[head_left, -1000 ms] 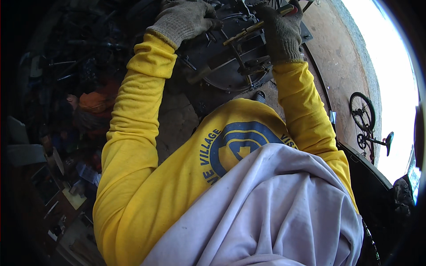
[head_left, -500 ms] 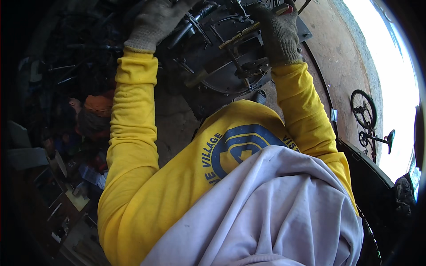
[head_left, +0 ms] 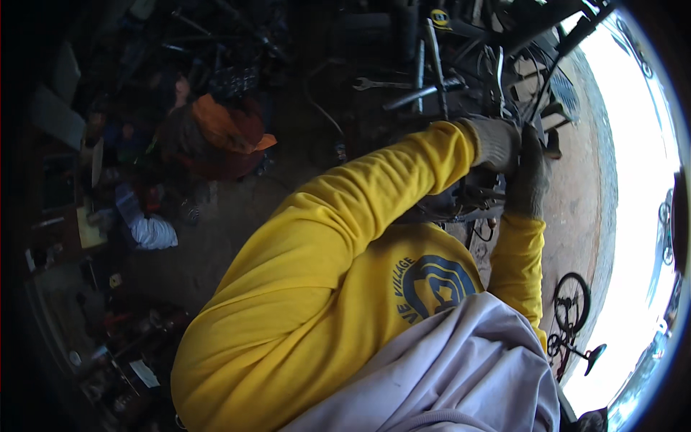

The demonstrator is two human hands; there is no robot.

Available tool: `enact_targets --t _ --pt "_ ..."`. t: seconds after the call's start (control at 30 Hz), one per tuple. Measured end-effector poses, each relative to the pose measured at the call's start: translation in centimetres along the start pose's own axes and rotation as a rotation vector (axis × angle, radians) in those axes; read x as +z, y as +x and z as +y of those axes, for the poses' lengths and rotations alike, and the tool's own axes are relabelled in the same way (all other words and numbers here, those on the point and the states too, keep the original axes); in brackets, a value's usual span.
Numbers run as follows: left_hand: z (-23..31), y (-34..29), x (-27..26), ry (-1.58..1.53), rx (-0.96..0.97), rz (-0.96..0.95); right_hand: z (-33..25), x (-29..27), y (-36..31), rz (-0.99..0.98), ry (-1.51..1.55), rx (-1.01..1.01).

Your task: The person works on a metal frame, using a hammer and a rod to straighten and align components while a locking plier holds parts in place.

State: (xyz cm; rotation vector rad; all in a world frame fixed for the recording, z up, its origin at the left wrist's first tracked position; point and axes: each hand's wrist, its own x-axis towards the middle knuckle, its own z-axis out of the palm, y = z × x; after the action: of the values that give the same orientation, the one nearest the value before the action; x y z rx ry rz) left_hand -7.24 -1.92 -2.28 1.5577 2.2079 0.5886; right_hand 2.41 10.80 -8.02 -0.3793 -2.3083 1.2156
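Note:
Both my hands wear grey knit gloves and meet beside a dark, cluttered metal workbench at upper right. My left hand reaches across to the right, and its fingers are hidden against the right glove. My right hand points upward and looks closed; what it holds is too dark to make out. Several upright metal rods and a grey metal tube are just left of the hands. An open-ended wrench lies farther left. A yellow tape measure is at the back.
On the left another person in an orange and dark top is low down among tools and parts. A bicycle stands on the brown ground at right, near the bright outdoors. A dark bar slants above my hands.
My left hand has swung right, from apart to against the right hand. The right hand has moved right and down. My view has turned, showing more of the left side and bench tools.

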Motion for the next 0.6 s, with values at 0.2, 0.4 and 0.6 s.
enact_targets --t 0.2,0.4,0.6 --pt "0.0 0.5 1.4 0.05 -0.108 0.03 -1.0 0.1 0.5 0.032 0.442 0.194" --pt "0.4 0.2 0.4 -0.001 -0.19 -0.02 -5.3 0.8 1.8 0.213 0.766 0.516" --pt "-0.4 1.4 1.5 0.097 -0.087 0.019 -1.5 0.7 2.7 0.101 0.838 0.486"
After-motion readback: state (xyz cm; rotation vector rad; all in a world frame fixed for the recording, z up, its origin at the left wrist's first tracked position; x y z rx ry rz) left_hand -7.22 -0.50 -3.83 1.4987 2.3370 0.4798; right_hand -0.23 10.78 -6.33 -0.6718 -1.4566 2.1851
